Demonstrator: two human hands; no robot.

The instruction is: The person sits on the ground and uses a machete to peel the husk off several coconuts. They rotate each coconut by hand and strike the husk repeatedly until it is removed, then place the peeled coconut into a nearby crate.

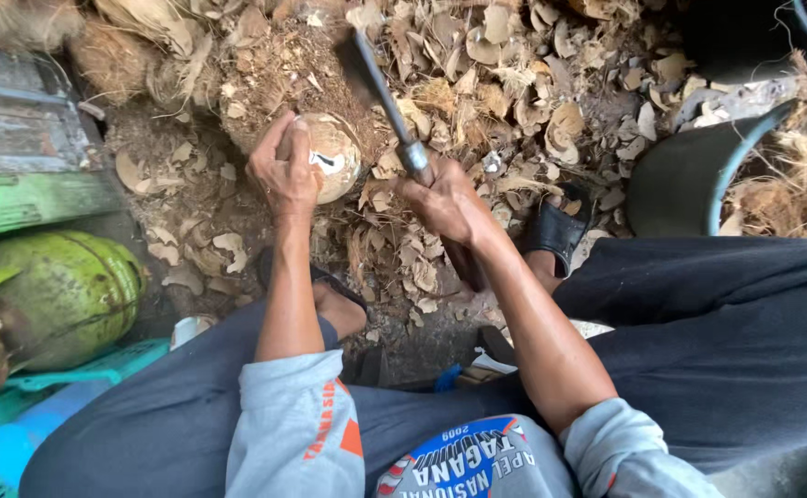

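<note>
Left hand (283, 171) steadies coconut (334, 157), probably peeled

A rough outdoor coconut-husking spot: heaped husk scraps (514, 83) cover bare ground beside a green coconut (62, 290)

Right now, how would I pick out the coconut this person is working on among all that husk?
Start at the heap of brown husk chips covering the ground ahead of the seated person's knees. At its left edge, the left hand presses on a round coconut while the right hand raises a cleaver. It alone is smooth, pale and ball-shaped; everything around is flat, ragged scrap.
</note>
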